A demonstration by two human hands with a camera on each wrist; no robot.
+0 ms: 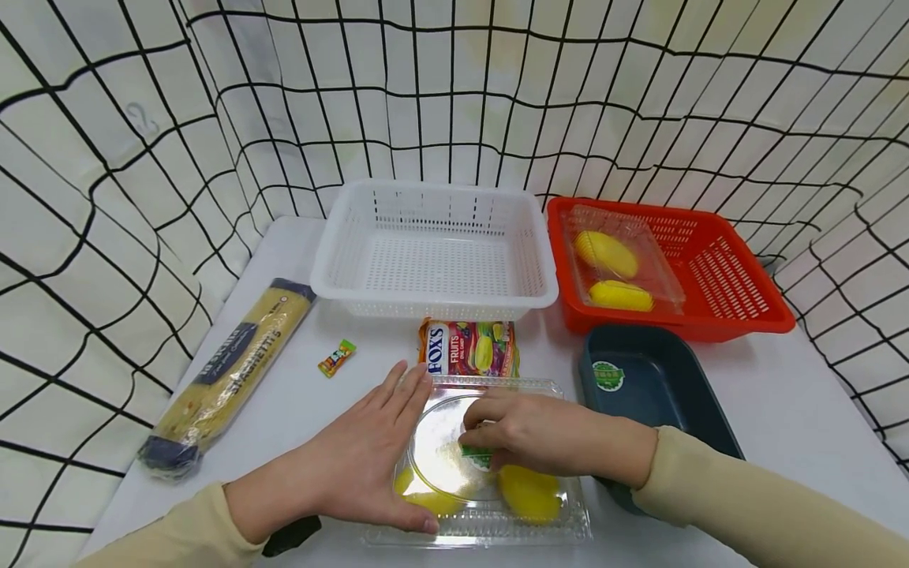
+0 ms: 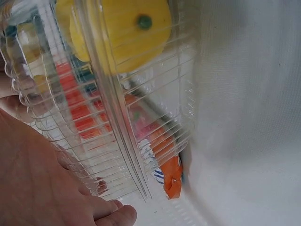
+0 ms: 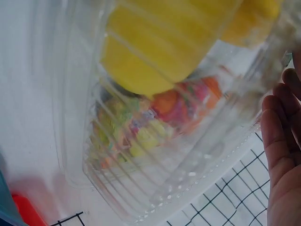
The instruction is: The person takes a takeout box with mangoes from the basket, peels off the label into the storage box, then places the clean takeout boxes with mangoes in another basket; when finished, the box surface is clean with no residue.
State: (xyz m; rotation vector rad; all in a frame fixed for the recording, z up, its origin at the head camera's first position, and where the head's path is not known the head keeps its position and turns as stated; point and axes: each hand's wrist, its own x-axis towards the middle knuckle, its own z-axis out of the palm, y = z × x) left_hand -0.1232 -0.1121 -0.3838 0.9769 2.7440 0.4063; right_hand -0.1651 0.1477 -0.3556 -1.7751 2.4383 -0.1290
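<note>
A clear plastic clamshell box (image 1: 490,517) with yellow fruits (image 1: 529,493) inside lies at the table's near edge. My left hand (image 1: 376,450) lies flat on its left side, fingers straight, pressing the lid. My right hand (image 1: 497,434) rests on top of the lid with curled fingers, pinching a small green label (image 1: 477,454). The left wrist view shows the box's ribbed wall (image 2: 108,103), a yellow fruit (image 2: 127,28) and my palm (image 2: 37,188). In the right wrist view the fruit (image 3: 155,42) fills the top and my fingers (image 3: 282,141) stand at the right.
A Fox's Fruits candy bag (image 1: 469,347) lies just behind the box. A small candy (image 1: 337,357) and a spaghetti pack (image 1: 227,371) lie to the left. At the back stand a white basket (image 1: 433,304) and a red basket (image 1: 738,315) holding another fruit box (image 1: 618,268). A dark tray (image 1: 660,379) sits to the right.
</note>
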